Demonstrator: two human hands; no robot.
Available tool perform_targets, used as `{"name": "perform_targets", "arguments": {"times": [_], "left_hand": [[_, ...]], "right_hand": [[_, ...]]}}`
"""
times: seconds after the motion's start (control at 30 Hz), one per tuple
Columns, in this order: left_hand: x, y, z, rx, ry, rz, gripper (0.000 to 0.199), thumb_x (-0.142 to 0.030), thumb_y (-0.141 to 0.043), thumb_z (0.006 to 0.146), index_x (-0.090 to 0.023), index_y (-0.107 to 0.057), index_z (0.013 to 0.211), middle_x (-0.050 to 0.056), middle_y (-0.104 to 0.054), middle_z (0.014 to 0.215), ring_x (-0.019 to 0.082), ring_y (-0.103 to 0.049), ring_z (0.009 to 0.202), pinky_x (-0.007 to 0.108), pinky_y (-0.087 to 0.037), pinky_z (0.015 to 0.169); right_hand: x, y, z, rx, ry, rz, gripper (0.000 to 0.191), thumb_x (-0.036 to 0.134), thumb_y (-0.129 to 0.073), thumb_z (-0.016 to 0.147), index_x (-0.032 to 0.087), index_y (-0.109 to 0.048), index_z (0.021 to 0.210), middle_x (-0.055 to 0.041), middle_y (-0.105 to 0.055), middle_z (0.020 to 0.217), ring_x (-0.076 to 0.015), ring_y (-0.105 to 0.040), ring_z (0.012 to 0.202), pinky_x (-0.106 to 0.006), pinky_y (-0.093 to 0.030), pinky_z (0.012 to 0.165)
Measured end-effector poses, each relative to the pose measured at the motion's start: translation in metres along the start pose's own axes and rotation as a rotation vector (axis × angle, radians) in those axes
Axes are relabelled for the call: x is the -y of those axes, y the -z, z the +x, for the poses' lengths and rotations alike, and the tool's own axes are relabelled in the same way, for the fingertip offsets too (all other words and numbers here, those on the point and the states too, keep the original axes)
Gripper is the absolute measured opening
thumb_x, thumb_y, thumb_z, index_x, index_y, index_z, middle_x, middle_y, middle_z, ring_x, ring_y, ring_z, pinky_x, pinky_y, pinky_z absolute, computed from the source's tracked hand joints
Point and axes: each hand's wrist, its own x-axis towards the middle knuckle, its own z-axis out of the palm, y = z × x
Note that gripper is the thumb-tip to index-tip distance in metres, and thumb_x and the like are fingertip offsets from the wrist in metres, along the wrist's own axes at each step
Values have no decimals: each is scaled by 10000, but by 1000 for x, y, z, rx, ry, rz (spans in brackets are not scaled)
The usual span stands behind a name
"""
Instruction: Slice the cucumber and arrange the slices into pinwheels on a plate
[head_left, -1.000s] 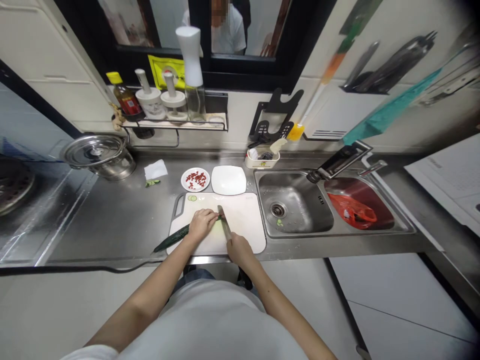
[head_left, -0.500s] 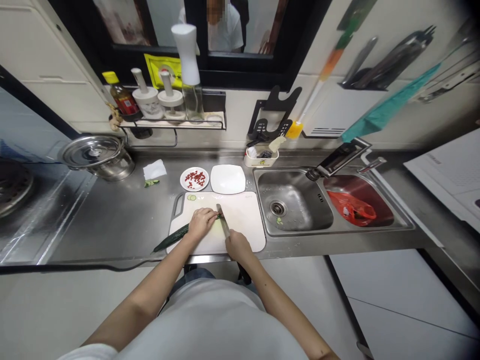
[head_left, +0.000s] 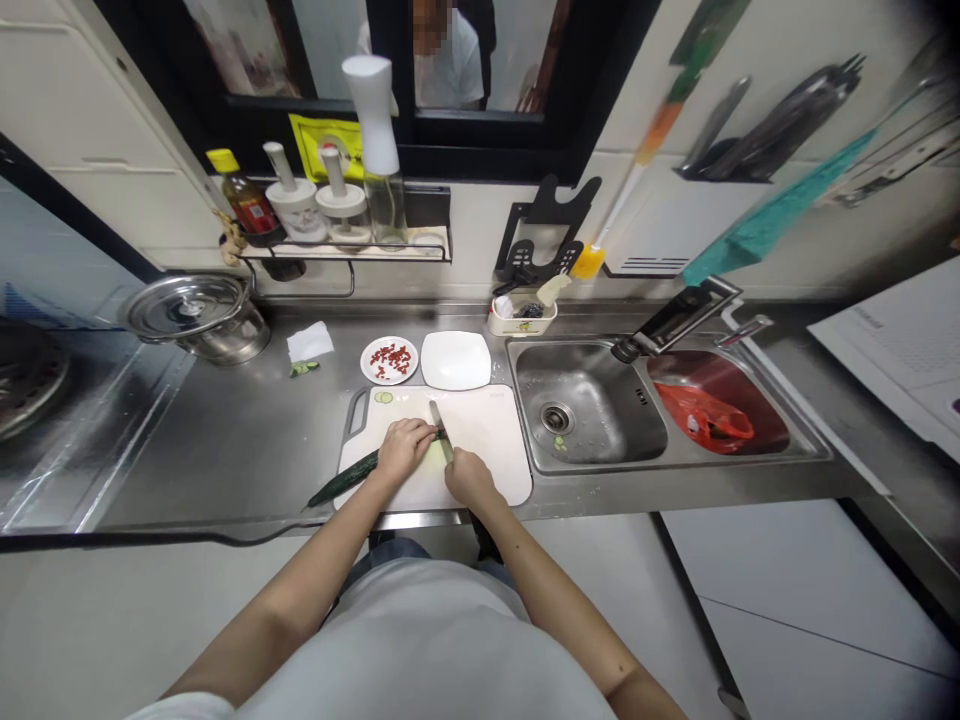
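On the white cutting board (head_left: 495,440), my left hand (head_left: 405,447) is closed over the upper end of a dark green cucumber (head_left: 345,480), whose lower end reaches past the board's left edge. My right hand (head_left: 470,479) grips a knife (head_left: 439,418) to the right of it. The blade lies against the cucumber's end beside my left fingertips, its tip pointing away from me. Cucumber slices (head_left: 384,397) rest at the board's top left corner. Behind the board stand a round plate (head_left: 388,378) of small red pieces and a white square plate (head_left: 455,360).
A lidded steel pot (head_left: 225,335) is at the back left, near a white paper (head_left: 310,342) with green scraps. The double sink (head_left: 600,400) lies to the right, with a red bag (head_left: 705,417) in it. Bottles stand on a wall rack (head_left: 360,250). A person (head_left: 457,60) shows in the window.
My right hand has moved slightly away from me and to the left with the knife. My left hand has barely moved on the cucumber.
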Motion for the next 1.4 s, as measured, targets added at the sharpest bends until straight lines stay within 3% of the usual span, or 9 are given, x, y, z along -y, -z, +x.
{"name": "perform_targets", "arguments": {"times": [0.93,1.4], "left_hand": [[-1,1,0,-1,-27,13,236,-317,-483,930,-257,-685,1035,36,-675,981,186,-562,933,339,-408,849],[-1,0,0,-8,-15,11,243,-327,-479,930,-261,-688,1035,41,-673,989,187,-563,942,344,-404,858]], "right_hand": [[12,-1,35,-40,32,20,355,133,-390,891,94,-619,1159,-177,-677,1080,-229,-629,1049,-277,-455,837],[13,-9,34,-43,-7,21,349,155,-360,918,109,-570,1192,-162,-668,1098,-213,-619,1065,-268,-445,841]]}}
